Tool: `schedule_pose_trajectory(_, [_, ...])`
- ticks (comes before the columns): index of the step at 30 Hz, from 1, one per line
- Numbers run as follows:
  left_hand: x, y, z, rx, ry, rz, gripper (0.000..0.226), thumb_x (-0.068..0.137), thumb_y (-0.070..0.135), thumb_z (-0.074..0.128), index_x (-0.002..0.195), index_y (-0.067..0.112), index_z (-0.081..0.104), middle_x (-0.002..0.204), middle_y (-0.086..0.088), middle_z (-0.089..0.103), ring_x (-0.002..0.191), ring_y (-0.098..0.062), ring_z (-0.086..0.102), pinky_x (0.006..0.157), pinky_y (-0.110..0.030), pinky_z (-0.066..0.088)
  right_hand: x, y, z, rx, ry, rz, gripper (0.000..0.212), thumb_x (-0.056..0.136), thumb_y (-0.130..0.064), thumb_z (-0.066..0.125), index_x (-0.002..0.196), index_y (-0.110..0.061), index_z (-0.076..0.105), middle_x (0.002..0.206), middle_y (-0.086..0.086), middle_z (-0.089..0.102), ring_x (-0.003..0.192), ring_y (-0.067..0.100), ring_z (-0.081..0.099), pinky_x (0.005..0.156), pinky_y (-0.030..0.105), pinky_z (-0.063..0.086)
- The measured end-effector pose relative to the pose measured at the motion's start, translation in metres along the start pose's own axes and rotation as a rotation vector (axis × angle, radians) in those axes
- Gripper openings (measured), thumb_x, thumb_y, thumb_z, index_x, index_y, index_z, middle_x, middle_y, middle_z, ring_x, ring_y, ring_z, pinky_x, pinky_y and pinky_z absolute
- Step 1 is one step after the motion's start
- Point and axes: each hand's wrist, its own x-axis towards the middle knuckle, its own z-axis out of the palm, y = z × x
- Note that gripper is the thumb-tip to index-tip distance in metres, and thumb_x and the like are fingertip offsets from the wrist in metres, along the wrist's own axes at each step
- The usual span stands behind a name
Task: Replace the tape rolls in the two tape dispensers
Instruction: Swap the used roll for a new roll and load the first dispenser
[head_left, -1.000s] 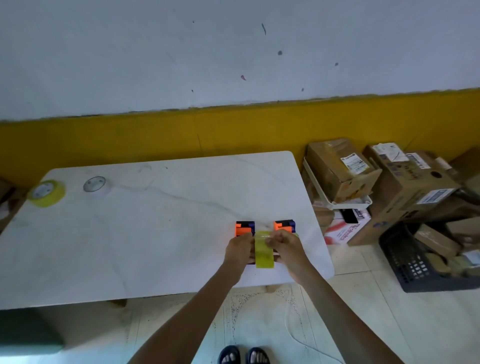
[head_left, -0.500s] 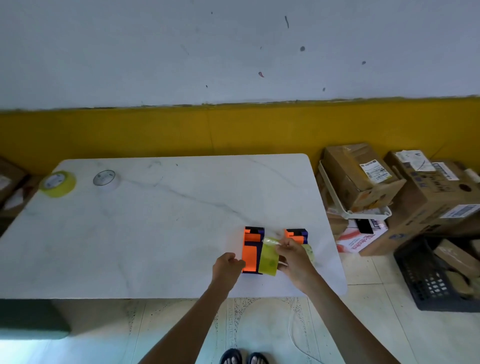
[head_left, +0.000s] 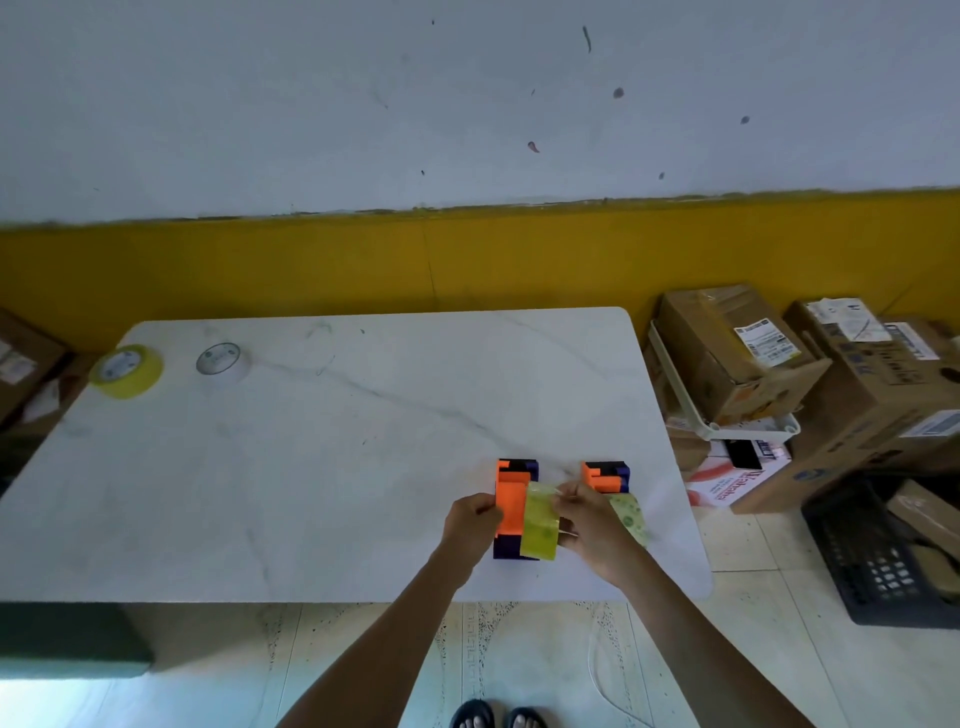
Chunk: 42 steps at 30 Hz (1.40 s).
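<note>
Near the table's (head_left: 311, 467) front right corner, the left dispenser (head_left: 511, 506) lies with its long axis running front to back. The left hand (head_left: 471, 522) is pressed against its left side, fingers curled on the body. The right hand (head_left: 589, 519) pinches the roll (head_left: 540, 522) at the dispenser's right side. The other dispenser (head_left: 605, 475) sits just beyond the right hand, nearer that hand. Two spare rolls (head_left: 126, 370) wait at the far left corner.

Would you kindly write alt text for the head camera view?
A person's left hand steadies an orange dispenser on a white table while the right hand handles its yellow tape. A second dispenser sits just right; two spare rolls lie at the far left corner.
</note>
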Motion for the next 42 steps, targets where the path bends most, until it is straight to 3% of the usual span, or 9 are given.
schedule_pose_trajectory(11, [0.001,0.017,-0.01,0.028,-0.001,0.016,0.011,0.074,0.006,0.044,0.068,0.013,0.049,0.071,-0.011,0.038,0.07,-0.021,0.034,0.065,-0.036,0.026,0.009,-0.016,0.009,-0.136,0.039,-0.014,0.01,0.094,-0.008,0.055,0.086,-0.014,0.057,0.084,0.001,0.057,0.08,0.015,0.057,0.078,0.032,0.048])
schedule_pose_trajectory(16, [-0.002,0.015,-0.007,0.05,-0.019,-0.014,0.017,0.076,0.004,0.044,0.062,0.013,0.048,0.065,-0.005,0.042,0.067,-0.02,0.037,0.06,-0.029,0.028,0.02,-0.017,0.017,-0.258,0.01,-0.024,0.012,0.094,-0.009,0.054,0.083,-0.015,0.057,0.075,0.0,0.049,0.068,0.012,0.045,0.057,0.022,0.033])
schedule_pose_trajectory(19, [-0.005,0.012,-0.008,0.022,-0.022,-0.031,0.018,0.075,0.013,0.048,0.057,0.014,0.044,0.064,-0.004,0.042,0.067,-0.021,0.038,0.061,-0.03,0.03,0.027,-0.013,0.026,-0.283,0.023,0.02,0.014,0.093,-0.008,0.054,0.081,-0.016,0.055,0.072,0.0,0.052,0.068,0.014,0.048,0.049,0.021,0.027])
schedule_pose_trajectory(24, [-0.006,-0.012,-0.013,0.122,-0.089,0.063,0.03,0.07,0.038,0.069,0.074,0.008,0.064,0.066,0.0,0.054,0.06,-0.014,0.047,0.058,-0.027,0.039,0.038,0.0,0.033,-0.281,0.096,0.089,0.02,0.088,0.003,0.051,0.077,-0.014,0.053,0.06,0.003,0.043,0.05,0.014,0.035,0.039,0.019,0.025])
schedule_pose_trajectory(27, [-0.007,-0.02,-0.01,0.166,-0.086,0.087,0.025,0.074,0.038,0.076,0.082,0.017,0.066,0.067,0.007,0.058,0.056,-0.007,0.048,0.051,-0.015,0.038,0.041,0.006,0.035,-0.254,0.09,0.098,0.016,0.089,0.004,0.051,0.081,-0.01,0.053,0.062,0.006,0.043,0.052,0.016,0.038,0.046,0.023,0.03])
schedule_pose_trajectory(33, [-0.007,-0.018,-0.007,0.366,0.027,0.124,0.039,0.066,0.054,0.071,0.083,0.021,0.061,0.077,0.002,0.064,0.063,-0.012,0.056,0.055,-0.023,0.042,0.042,0.002,0.04,-0.204,0.062,0.113,0.015,0.088,0.003,0.055,0.078,-0.008,0.053,0.074,0.012,0.051,0.061,0.022,0.052,0.054,0.028,0.048])
schedule_pose_trajectory(36, [-0.007,-0.013,-0.007,0.41,0.03,0.117,0.033,0.07,0.05,0.067,0.08,0.019,0.059,0.073,0.004,0.061,0.06,-0.011,0.053,0.053,-0.023,0.04,0.045,-0.005,0.041,-0.474,0.05,0.002,0.008,0.085,-0.005,0.059,0.087,-0.013,0.061,0.08,0.004,0.056,0.074,0.02,0.056,0.061,0.025,0.046])
schedule_pose_trajectory(39, [-0.005,-0.011,-0.007,0.477,0.036,0.099,0.036,0.07,0.051,0.064,0.083,0.017,0.062,0.076,0.001,0.066,0.063,-0.015,0.059,0.056,-0.027,0.047,0.053,-0.017,0.041,-0.704,-0.036,-0.128,0.025,0.084,-0.007,0.062,0.108,-0.012,0.068,0.094,-0.004,0.061,0.093,0.014,0.058,0.067,0.015,0.043])
schedule_pose_trajectory(42, [-0.003,-0.007,-0.009,0.566,0.033,0.094,0.036,0.07,0.05,0.062,0.081,0.016,0.063,0.08,-0.002,0.069,0.07,-0.021,0.066,0.061,-0.028,0.051,0.059,-0.029,0.044,-0.835,-0.109,-0.201,0.023,0.085,-0.015,0.067,0.107,-0.009,0.072,0.096,-0.001,0.067,0.091,0.011,0.06,0.068,0.012,0.042])
